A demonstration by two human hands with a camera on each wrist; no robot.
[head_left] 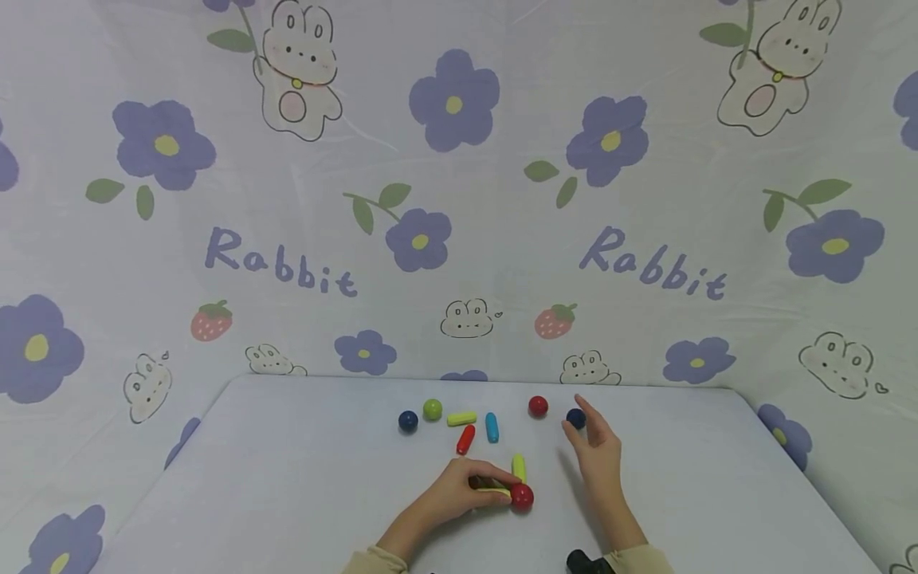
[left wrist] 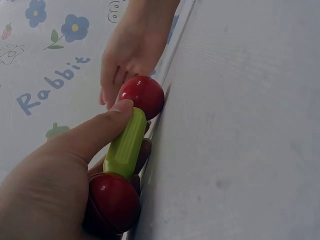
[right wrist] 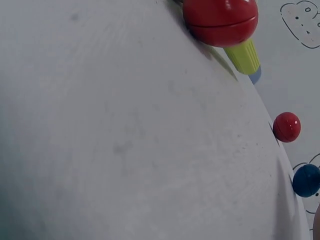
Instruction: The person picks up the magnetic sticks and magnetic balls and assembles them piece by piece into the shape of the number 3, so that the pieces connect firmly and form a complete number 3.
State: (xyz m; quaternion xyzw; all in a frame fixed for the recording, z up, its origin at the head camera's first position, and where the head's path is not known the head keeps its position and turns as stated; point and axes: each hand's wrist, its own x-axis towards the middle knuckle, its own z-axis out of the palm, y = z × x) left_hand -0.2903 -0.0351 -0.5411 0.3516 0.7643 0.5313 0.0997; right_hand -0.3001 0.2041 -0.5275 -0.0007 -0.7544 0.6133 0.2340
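My left hand [head_left: 459,493] holds a yellow-green ribbed rod [left wrist: 125,145] between thumb and fingers. One end of that rod meets a red ball [left wrist: 141,97], and a second red ball [left wrist: 115,202] sits at its other end, near the palm. Beyond the front red ball, another yellow-green rod [head_left: 519,466] points away across the table. My right hand [head_left: 601,462] reaches over a dark blue ball [head_left: 576,418], thumb and forefinger spread around it. Only a sliver of a right finger [right wrist: 316,222] shows in the right wrist view, beside the blue ball [right wrist: 306,180].
Farther back on the white table [head_left: 287,470] lie a red ball [head_left: 538,406], a green ball [head_left: 433,410] and another dark blue ball [head_left: 408,422]. Between them are a yellow-green rod [head_left: 462,418], a red rod [head_left: 466,439] and a blue rod [head_left: 492,427]. A patterned cloth hangs behind.
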